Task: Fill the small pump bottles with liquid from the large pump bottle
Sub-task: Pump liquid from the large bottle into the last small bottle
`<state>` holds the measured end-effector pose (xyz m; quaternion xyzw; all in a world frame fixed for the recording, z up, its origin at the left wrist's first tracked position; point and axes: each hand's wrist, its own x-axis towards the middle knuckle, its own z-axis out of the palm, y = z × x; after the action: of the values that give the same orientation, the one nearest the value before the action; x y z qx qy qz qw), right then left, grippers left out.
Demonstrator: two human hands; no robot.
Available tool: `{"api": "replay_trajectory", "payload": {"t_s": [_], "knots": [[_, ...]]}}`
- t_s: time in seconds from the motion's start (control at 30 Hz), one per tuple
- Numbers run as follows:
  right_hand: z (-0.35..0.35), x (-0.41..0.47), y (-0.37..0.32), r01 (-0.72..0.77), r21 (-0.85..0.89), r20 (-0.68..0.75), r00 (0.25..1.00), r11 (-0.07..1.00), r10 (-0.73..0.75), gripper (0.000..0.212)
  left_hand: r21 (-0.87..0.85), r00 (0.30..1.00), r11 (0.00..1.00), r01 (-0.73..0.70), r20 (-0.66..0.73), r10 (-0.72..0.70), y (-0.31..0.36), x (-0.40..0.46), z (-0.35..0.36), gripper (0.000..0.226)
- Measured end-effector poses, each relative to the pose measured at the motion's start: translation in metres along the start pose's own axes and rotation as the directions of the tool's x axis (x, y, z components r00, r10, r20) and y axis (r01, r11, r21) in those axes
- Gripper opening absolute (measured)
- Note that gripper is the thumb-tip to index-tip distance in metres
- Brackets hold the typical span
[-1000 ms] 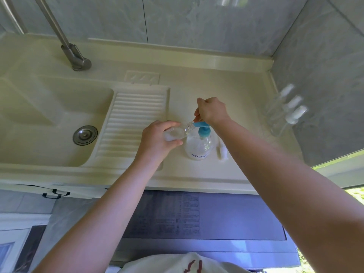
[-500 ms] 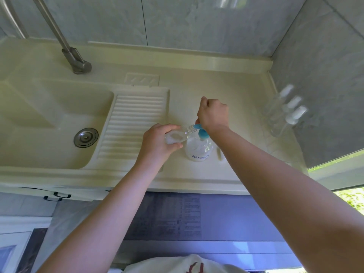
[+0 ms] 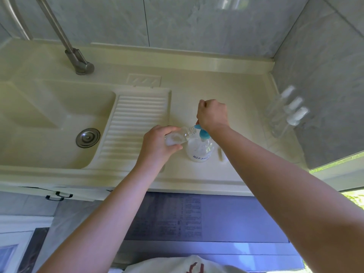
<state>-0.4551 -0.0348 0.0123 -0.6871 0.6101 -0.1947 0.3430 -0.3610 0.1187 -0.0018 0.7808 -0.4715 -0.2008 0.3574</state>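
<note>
Clear small bottle [image 3: 180, 135] tilted, mouth at upright large bottle's [image 3: 200, 150] blue pump [image 3: 201, 132]

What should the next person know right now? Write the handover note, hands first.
Left hand grips an uncapped small bottle, tilted, mouth at the blue spout.
Right hand is curled over the pump head of the large pump bottle, which stands on the counter right of the washboard.
Three capped small bottles wait by the right wall; contents unclear.
A white part, probably the removed pump, lies beside the large bottle.
Done: filling started. Left: finish, cap, do the rest.
</note>
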Motion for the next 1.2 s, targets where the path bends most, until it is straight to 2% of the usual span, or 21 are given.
{"api": "replay_trajectory", "payload": {"t_s": [0.2,0.43,0.67,0.87,1.07,1.2], "knots": [[0.002,0.002,0.005,0.005,-0.032,-0.02,1.0,0.999,-0.006,0.043,-0.027,1.0,1.0,0.006,-0.014,-0.006,0.003,0.002,0.001,0.053],[0.001,-0.001,0.003,0.014,0.003,-0.002,1.0,1.0,-0.014,0.05,-0.008,1.0,1.0,0.004,-0.01,-0.004,0.001,0.002,0.0,0.053],[0.003,0.002,0.007,0.054,-0.108,-0.016,0.998,0.993,-0.056,0.039,0.0,1.0,1.0,-0.004,0.005,0.004,0.002,0.003,0.002,0.053],[-0.001,0.001,0.004,0.016,0.002,0.013,1.0,1.0,-0.016,0.051,0.017,1.0,1.0,-0.018,0.0,0.018,0.001,0.004,0.002,0.053],[0.0,0.002,0.007,0.061,-0.118,0.023,0.998,0.991,-0.059,0.032,0.01,1.0,1.0,-0.014,0.003,0.014,0.0,0.004,0.003,0.052],[0.0,0.004,0.007,0.071,-0.129,0.012,0.997,0.989,-0.07,0.035,-0.003,1.0,1.0,-0.01,0.006,0.01,0.001,0.004,0.004,0.053]]}}
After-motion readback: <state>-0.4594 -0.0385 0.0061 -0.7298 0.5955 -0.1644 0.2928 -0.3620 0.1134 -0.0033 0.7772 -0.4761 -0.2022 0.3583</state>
